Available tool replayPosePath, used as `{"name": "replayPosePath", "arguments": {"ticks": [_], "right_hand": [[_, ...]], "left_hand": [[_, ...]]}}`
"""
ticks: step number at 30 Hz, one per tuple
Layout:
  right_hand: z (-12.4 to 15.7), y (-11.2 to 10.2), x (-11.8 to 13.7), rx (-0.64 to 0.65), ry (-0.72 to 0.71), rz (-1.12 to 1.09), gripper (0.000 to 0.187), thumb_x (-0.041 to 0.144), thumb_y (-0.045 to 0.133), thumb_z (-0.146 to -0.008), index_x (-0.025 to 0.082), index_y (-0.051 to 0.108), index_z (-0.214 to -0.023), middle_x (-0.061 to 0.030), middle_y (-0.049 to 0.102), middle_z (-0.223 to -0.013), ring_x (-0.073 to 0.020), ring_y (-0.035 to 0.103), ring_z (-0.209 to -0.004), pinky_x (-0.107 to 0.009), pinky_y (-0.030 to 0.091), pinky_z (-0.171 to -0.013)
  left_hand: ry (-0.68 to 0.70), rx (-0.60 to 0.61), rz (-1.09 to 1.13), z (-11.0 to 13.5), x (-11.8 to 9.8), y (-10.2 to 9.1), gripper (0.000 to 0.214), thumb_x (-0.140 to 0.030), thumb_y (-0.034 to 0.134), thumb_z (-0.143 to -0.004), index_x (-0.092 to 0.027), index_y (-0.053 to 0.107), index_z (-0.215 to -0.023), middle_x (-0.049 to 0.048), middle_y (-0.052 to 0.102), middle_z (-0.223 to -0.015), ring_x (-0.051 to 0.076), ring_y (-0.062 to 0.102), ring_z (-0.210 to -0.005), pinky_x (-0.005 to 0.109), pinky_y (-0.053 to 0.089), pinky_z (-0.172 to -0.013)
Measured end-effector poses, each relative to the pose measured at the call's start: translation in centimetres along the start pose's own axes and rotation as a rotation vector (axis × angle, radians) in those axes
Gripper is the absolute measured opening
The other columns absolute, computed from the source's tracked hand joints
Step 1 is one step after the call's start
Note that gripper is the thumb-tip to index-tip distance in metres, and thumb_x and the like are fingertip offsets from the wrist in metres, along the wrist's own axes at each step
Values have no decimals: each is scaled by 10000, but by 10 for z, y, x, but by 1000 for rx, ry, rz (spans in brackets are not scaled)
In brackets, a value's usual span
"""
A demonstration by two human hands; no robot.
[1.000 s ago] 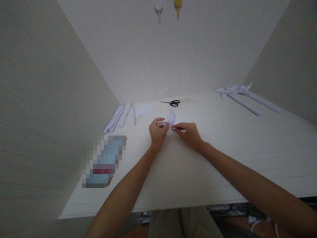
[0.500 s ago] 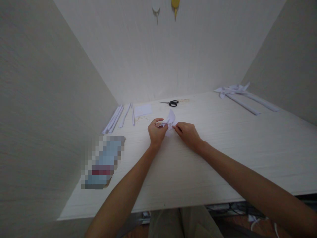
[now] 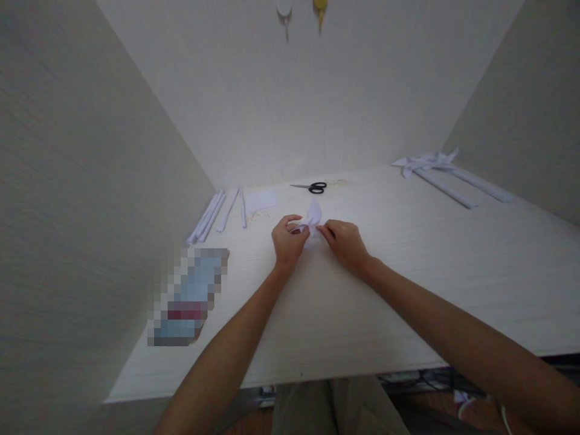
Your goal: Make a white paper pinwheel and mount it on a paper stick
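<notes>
Over the middle of the table, my left hand is closed round a white paper pinwheel, its fingers curled and the thumb pressing on the centre. One pale curved blade stands up beyond the fingertips. From the other side my right hand pinches at the pinwheel's right edge with thumb and forefinger; whether some small piece is also between those fingertips is hidden. Behind the hands lie black-handled scissors, with thin pale sticks beside them.
Rolled paper tubes and thinner rolls lie at the left, near a flat paper sheet and more thin sticks. A blurred phone-like object is at front left. Paper pinwheels with tube handles rest at back right.
My right hand has shifted very slightly to the right, its fingertips still at the pinwheel. My left hand keeps its hold almost unmoved.
</notes>
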State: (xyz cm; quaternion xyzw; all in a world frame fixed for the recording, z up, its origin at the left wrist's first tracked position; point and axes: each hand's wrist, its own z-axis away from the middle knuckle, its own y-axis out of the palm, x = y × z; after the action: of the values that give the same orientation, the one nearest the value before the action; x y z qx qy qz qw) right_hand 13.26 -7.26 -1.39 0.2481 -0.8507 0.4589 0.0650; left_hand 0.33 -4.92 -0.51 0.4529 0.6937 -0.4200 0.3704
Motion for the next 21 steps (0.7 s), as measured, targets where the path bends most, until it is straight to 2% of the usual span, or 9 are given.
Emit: {"name": "replayPosePath", "arguments": {"ticks": [8,15,21], "right_hand": [[1,3,-5,-22,-46,-19,224,250,439,-832,155,509,-642,-40,571,-650,-130,480,-582,-230,310,-556],[2,-2,0,56,-33,197,346,330,317,-889,144,554,-718,-74,624,-702,-155,543,-609,-250,269,-513],[1,-5,4,169,74,324,428,383,245,-897,164,582,-749,-74,650,-700,-170,577,-606,-252,228,-464]], "left_hand": [[-16,20,8,1,-1,1,226,-101,587,-545,-154,561,-764,-29,590,-524,106,564,-464,180,408,-427],[0,32,11,2,-3,0,220,-109,585,-551,-150,562,-766,-20,593,-538,108,571,-479,184,422,-451],[1,68,8,4,-3,1,229,-118,591,-549,-166,561,-770,-35,586,-520,105,557,-459,190,423,-446]]}}
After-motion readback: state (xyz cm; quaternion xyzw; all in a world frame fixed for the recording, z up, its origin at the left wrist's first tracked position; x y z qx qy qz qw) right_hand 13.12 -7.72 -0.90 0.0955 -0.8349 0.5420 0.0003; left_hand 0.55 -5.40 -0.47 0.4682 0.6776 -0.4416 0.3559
